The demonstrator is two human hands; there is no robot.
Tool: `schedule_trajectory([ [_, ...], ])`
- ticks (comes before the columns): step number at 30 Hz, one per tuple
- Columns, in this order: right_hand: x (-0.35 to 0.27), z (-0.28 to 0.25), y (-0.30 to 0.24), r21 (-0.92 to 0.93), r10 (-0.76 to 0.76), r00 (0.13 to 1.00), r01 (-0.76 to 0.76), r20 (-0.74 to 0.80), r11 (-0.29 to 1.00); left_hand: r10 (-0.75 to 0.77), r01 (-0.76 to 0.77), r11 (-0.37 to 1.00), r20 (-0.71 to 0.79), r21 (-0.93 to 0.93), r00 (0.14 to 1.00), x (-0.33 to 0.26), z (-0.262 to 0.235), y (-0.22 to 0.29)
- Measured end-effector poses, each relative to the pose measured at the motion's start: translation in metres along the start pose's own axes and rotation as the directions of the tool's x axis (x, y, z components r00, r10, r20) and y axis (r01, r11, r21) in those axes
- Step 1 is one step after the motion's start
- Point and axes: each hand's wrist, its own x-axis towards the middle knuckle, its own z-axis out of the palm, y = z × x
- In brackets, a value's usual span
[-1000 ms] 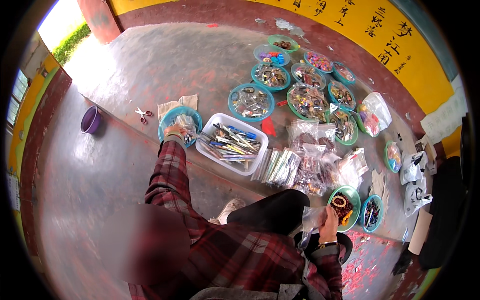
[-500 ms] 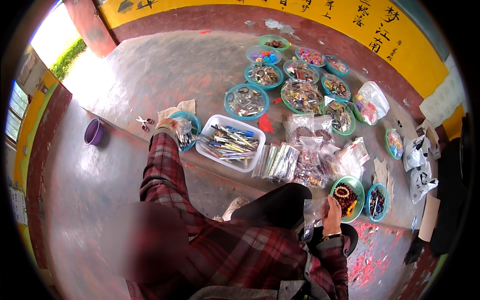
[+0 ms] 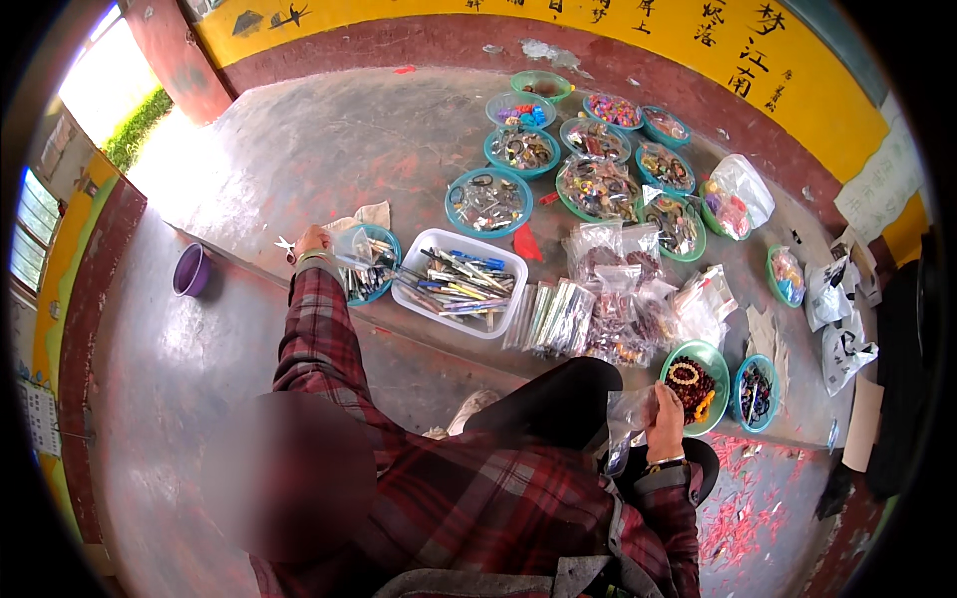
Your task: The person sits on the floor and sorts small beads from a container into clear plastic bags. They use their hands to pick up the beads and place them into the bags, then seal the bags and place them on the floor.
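Observation:
My left hand (image 3: 311, 242) is closed at the left rim of a blue basket (image 3: 397, 261) of pens. It grips the edge of a clear plastic bag (image 3: 349, 245) that partly overlies the basket; the fingertips are hard to make out. Small scissors (image 3: 285, 245) lie right beside this hand, partly covered by it. Above my knee, my right hand (image 3: 665, 427) pinches a clear plastic bag (image 3: 626, 411), which hangs on its left side. Next to that hand stands a green basket (image 3: 725, 404) with dark red bead strings, a pale bead bracelet and orange beads.
A white tray (image 3: 403, 289) of pens stands in front of me, with bagged pens (image 3: 558, 319) to its right. Several baskets of trinkets fill the far right, one being a blue basket (image 3: 451, 204). A purple bucket (image 3: 189, 271) stands at left. A floor step edge crosses below the tray.
My left hand has moved left, from over the pen basket to beside the scissors. The clear bag shifted with it, uncovering more pens. My right hand keeps its bag in nearly the same place.

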Motion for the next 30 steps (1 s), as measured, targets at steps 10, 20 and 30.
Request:
schedule_trajectory([
  [10,0.004,-0.001,0.006,-0.017,-0.011,0.994,0.010,-0.111,1.000,0.006,-0.097,0.886,-0.198,-0.453,0.980,0.016,-0.005,0.002],
  [20,0.013,-0.008,0.014,-0.032,0.018,0.999,-0.019,-0.043,0.999,-0.119,0.002,0.618,-0.091,-0.787,0.989,-0.006,0.014,0.020],
  [30,0.014,-0.006,0.012,-0.033,0.028,0.994,-0.024,0.101,0.999,0.090,-0.145,0.857,-0.133,-0.494,0.987,0.046,0.004,-0.007],
])
